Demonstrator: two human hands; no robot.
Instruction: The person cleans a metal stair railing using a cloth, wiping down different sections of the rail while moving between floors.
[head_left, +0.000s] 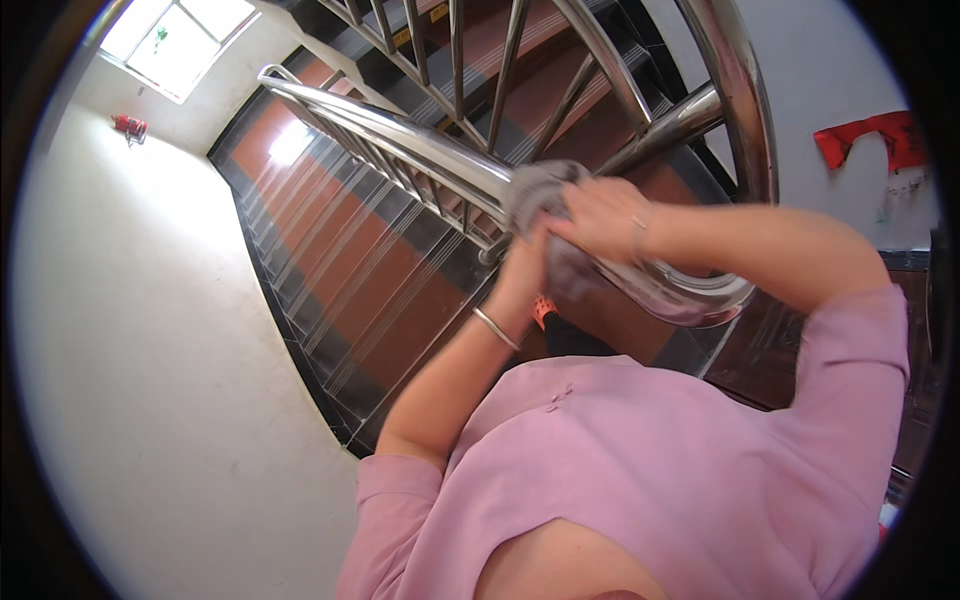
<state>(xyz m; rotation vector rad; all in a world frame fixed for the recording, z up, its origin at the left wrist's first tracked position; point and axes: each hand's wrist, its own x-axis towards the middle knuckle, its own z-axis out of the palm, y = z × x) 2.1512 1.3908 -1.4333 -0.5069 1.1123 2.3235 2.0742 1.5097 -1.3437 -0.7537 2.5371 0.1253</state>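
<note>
A crumpled grey cloth (544, 187) is wrapped over the polished steel handrail (442, 154), just before the rail bends round. From the right, my right hand (609, 217) grips the cloth, its fingers over the top. Close against it on the left, my left hand (529, 251) also holds the cloth, which hides most of its fingers. Both hands and the cloth are blurred. Below them the handrail's curved end (697, 304) comes back towards my body.
Stairs with striped treads (352, 247) descend on the left beside a white wall (165, 360). A red fire extinguisher (130, 125) hangs near the window (178, 45). Steel balusters (457, 67) line another flight above. My orange shoe (544, 310) stands on the landing.
</note>
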